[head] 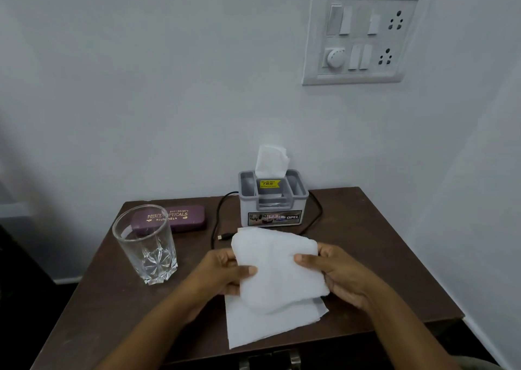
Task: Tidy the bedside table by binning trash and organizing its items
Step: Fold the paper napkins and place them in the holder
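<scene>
Past the glass [145, 245] on the left, the left hand [222, 273] pinches one edge of a white tissue [279, 268], thumb on top and fingers curled beneath. The right hand [335, 273] pinches the opposite edge likewise. The tissue hangs just above the table [366, 257], over a second sheet [253, 324]. This looks like trash-gathering. Next, both sheets want bunching together for a bin, none in sight.

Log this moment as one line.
left hand: grips tissue | right hand: grips tissue | glass: upright, table left | case: behind glass
</scene>
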